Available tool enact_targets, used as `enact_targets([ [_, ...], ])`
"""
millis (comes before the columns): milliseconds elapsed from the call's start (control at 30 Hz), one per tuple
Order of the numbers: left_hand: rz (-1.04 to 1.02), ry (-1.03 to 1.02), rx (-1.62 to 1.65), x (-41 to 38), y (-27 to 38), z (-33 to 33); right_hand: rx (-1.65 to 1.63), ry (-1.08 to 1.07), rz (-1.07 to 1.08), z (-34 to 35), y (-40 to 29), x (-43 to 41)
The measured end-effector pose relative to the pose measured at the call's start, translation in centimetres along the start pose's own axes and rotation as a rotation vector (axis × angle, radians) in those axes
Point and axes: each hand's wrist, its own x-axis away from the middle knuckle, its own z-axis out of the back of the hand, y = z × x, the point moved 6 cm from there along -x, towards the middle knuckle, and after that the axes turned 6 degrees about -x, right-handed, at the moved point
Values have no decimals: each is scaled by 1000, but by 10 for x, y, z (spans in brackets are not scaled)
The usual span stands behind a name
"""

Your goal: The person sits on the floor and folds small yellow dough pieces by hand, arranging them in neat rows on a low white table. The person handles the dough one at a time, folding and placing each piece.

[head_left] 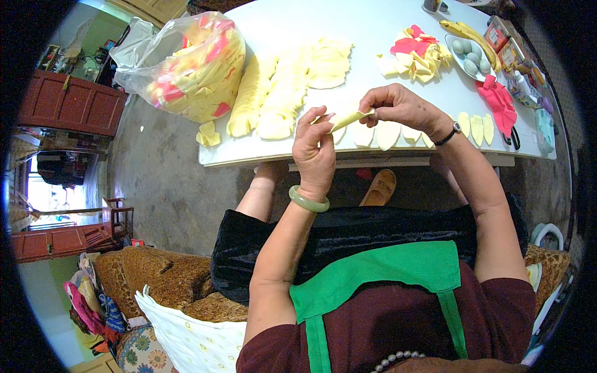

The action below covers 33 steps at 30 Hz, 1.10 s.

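Between both hands, above the front edge of the white table (364, 28), a pale yellow petal-shaped piece (345, 121) is stretched and looks curled along its length. My left hand (315, 144), with a green bangle at the wrist, grips its left end. The thumb and fingers of my right hand (403, 105) pinch the right end; that wrist wears a watch. Beneath the hands, several separate yellow petals (388, 134) lie in a row along the table edge, partly hidden by my right arm. Overlapping yellow petals (285, 95) form long rows to the left.
A clear plastic bag (196, 74) full of yellow and red pieces stands at the table's left. On the right are a loose pile of pieces (426, 60), a dish of bluish eggs (472, 58), bananas (475, 39), red pieces (498, 105) and boxes (508, 44).
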Motion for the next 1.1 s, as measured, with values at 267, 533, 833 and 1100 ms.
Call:
enact_targets([
  [267, -116, -31, -69, -2, 13, 2, 217, -50, 83, 2, -4, -1],
  [533, -300, -50, -223, 0, 15, 2, 131, -65, 39, -3, -8, 2],
  [833, -304, -54, -306, 4, 15, 3, 207, -95, 25, -1, -4, 0],
  [1100, -13, -85, -116, 4, -7, 3, 513, -84, 2, -3, 1, 0],
])
